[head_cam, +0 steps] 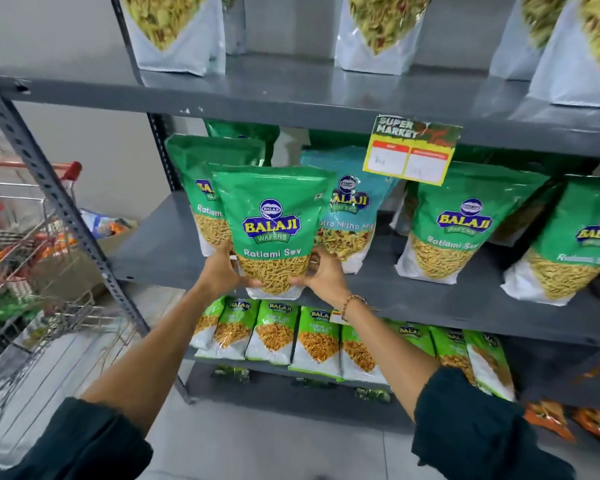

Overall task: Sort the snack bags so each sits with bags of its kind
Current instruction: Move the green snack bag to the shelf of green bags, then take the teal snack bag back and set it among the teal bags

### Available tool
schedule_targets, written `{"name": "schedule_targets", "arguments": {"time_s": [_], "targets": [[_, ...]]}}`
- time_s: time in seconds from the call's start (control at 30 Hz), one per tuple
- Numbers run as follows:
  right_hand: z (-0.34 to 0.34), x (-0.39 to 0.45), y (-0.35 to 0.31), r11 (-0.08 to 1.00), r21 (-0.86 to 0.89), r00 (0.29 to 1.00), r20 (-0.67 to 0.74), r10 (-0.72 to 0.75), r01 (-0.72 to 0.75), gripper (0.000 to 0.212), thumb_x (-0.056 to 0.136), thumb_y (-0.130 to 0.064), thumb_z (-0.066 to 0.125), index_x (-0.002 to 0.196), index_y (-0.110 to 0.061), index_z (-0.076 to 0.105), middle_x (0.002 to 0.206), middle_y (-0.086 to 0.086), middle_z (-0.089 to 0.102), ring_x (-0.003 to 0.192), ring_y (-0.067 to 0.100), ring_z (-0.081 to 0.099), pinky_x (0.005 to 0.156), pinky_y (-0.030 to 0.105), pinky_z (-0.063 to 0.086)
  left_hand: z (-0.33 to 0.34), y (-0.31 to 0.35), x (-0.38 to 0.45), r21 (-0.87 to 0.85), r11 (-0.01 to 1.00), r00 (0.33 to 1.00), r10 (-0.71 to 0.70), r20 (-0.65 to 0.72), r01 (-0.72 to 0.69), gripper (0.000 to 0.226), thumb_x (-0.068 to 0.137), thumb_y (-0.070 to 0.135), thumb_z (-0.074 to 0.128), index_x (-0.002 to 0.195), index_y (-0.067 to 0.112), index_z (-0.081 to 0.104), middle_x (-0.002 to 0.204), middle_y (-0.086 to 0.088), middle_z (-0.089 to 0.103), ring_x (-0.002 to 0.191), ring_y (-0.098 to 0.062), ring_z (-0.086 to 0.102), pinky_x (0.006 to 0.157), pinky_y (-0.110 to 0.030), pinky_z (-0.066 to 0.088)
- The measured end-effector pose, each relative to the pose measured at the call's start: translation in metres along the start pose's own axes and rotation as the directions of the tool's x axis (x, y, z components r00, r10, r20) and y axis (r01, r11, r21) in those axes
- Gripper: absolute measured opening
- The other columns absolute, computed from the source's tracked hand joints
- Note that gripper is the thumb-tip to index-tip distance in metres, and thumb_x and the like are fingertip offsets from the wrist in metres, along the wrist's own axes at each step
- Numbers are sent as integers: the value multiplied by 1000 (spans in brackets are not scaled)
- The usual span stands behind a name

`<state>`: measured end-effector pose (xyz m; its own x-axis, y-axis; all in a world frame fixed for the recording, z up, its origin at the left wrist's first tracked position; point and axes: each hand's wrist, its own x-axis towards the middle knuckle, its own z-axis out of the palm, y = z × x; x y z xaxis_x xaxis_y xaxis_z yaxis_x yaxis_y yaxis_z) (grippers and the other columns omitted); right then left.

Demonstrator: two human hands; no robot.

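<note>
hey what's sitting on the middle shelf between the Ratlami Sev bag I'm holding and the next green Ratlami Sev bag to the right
In the head view, a blue Khatta Mitha Mix bag stands between the held Ratlami Sev bag and the next green bag.

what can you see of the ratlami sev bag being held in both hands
The Ratlami Sev bag is a glossy plastic pouch, green above and white at the base, with a blue Balaji Wafers logo and a window or print of thin yellow sev. It stands upright and looks sealed, at the middle shelf's front edge. The left hand and right hand grip its lower corners. It overlaps a matching bag behind.
</note>
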<state>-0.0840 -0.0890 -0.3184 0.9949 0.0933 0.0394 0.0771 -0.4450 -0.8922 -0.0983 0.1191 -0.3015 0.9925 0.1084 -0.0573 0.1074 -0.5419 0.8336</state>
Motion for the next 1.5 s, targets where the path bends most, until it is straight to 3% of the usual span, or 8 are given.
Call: {"name": "schedule_targets", "arguments": {"time_s": [0.5,0.67,0.83,0.97,1.03,1.13,1.27,1.5], "targets": [[25,46,7,997,75,996,85,-17,10,60,68,-6,77,119,-3,46,123,15,61,110,24,60,91,26,48,-6,-21,45,46,995,996,-84,-11,85,80,56,26,87,120,7,42,120,-9,58,110,-28,54,96,-40,42],[-2,38,24,1000,-4,993,116,-19,19,46,78,-4,67,122,-4,52,120,15,63,105,26,63,95,36,50,9,-22,24,358,874,938,-345,-16,328,55,79,31,68,112,-6,45,114,-21,63,102,-34,62,86,-41,50],[-54,28,54,999,-35,990,-141,24,-30,18,78,-23,71,91,-12,67,84,5,72,74,10,66,69,11,50,61,23,-9,257,967,960,-76,270,4,20,90,21,54,74,9,57,76,-11,64,67,-24,61,61,-29,51],[-79,32,62,999,-31,940,-342,-22,12,42,70,-31,77,99,-7,58,79,4,63,74,17,61,67,23,49,106,73,-12,115,947,954,295,53,-300,43,87,20,56,124,3,42,115,-19,49,106,-29,48,88,-34,39],[-84,38,59,997,-61,910,-409,-62,41,51,69,-29,78,108,-7,54,97,11,61,88,21,59,77,32,49,118,83,0,68,958,960,274,54,-277,76,88,35,54,141,-1,13,143,-20,24,135,-28,23,113,-38,20],[-93,51,56,998,-56,926,-377,-18,-3,85,69,-28,78,135,-3,31,139,20,40,125,29,44,102,40,38,131,91,22,21,991,989,133,63,-135,90,91,33,50,141,-6,-15,155,-20,-10,145,-29,-8,115,-30,-3],[-103,63,61,990,40,985,-96,140,-137,102,68,-20,80,141,-6,10,147,14,32,135,28,32,108,38,30,144,91,49,-133,989,996,-57,66,65,79,91,15,52,144,2,-5,155,-19,15,142,-31,19,115,-37,20],[-97,71,78,990,71,987,-96,127,-120,68,60,-18,84,116,-14,48,124,9,60,114,21,55,102,47,43,144,70,66,-107,994,997,-32,69,39,68,90,10,52,145,12,12,146,-13,41,132,-32,40,107,-40,33]]}}
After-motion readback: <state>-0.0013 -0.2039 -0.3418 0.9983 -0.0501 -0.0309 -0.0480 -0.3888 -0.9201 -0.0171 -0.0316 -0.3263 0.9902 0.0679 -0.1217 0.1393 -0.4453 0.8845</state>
